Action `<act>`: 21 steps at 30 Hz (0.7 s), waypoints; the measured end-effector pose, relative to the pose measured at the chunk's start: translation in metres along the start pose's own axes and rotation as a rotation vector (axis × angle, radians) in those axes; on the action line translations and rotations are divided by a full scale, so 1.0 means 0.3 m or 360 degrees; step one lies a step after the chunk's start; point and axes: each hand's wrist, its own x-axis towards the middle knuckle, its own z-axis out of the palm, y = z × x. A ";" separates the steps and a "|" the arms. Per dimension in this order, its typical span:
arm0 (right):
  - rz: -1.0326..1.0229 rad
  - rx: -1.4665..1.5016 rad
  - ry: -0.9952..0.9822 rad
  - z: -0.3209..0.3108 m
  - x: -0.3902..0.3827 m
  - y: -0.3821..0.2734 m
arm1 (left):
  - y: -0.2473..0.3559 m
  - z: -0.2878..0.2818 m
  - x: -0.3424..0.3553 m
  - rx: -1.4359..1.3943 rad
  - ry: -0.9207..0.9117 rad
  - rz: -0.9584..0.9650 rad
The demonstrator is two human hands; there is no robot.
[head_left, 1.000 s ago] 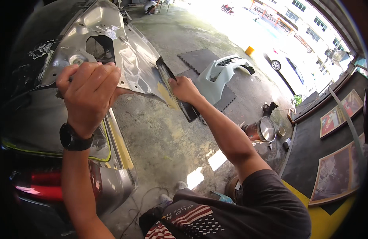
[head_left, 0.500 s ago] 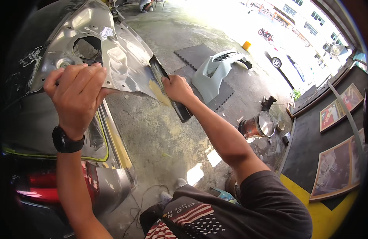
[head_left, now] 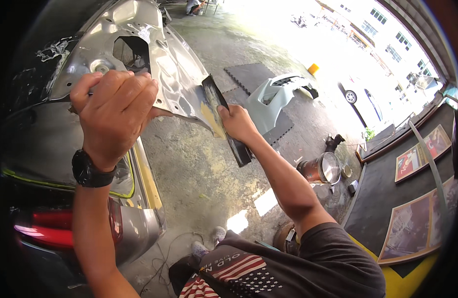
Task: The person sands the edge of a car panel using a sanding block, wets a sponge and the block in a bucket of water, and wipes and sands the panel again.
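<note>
A raised car trunk lid [head_left: 182, 69], its bare metal inner side showing, reaches across the upper left. My left hand [head_left: 115, 109] is closed over its near edge, fingers curled on top; a black watch [head_left: 90, 169] is on that wrist. A long black sanding block [head_left: 213, 92] lies against the lid's right edge, beside a patch of yellowish filler [head_left: 208, 114]. Around the block's middle my right hand [head_left: 237, 121] is closed, thumb on top. The block's working face and the fingers' far side are hidden.
Below the lid are the rear window or bodywork and a red tail light [head_left: 53, 226]. A pale bumper cover [head_left: 271, 102] lies on dark mats [head_left: 249, 74]. Right stand a bucket [head_left: 318, 169] and framed pictures [head_left: 412, 218]. A cable [head_left: 164, 263] trails near my feet.
The whole view has shifted, so the lid and both hands appear farther right. The sanding block sits slightly nearer me along the lid's edge. Both hands keep their hold.
</note>
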 end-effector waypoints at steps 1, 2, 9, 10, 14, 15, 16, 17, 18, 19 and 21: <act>-0.0092 0.0125 0.0021 0.007 -0.052 0.036 | -0.001 0.004 -0.004 -0.0017 0.0008 0.0008; -0.0080 0.0218 0.0004 0.010 -0.073 0.052 | -0.003 0.007 -0.006 -0.0006 0.0003 0.0005; -0.0238 -0.0186 0.0294 0.009 0.148 -0.070 | 0.005 -0.006 0.012 0.0021 -0.0010 0.0038; -0.0162 -0.0187 0.0216 0.010 0.141 -0.064 | 0.009 -0.011 0.014 0.0014 0.0003 0.0042; -0.0136 -0.0099 0.0102 -0.001 -0.003 -0.006 | 0.008 -0.007 0.009 0.0000 -0.0016 0.0011; 0.0001 -0.0095 0.0012 -0.003 -0.045 0.018 | 0.008 -0.004 0.003 -0.0024 -0.0019 0.0000; -0.0107 -0.0106 0.0060 -0.004 -0.062 0.031 | 0.005 -0.001 -0.003 -0.0039 -0.0037 -0.0030; -0.0104 -0.0160 0.0041 -0.005 -0.064 0.037 | 0.003 0.001 -0.009 -0.0024 -0.0049 -0.0047; -0.0022 -0.0207 -0.0010 -0.003 -0.061 0.039 | 0.002 0.001 -0.014 -0.0020 -0.0022 -0.0012; 0.0057 -0.0269 -0.0044 -0.005 -0.018 0.020 | -0.002 0.004 -0.013 -0.0030 -0.0029 0.0001; -0.0109 -0.0221 0.0202 -0.003 0.142 -0.009 | -0.006 0.006 -0.012 -0.0010 -0.0034 0.0023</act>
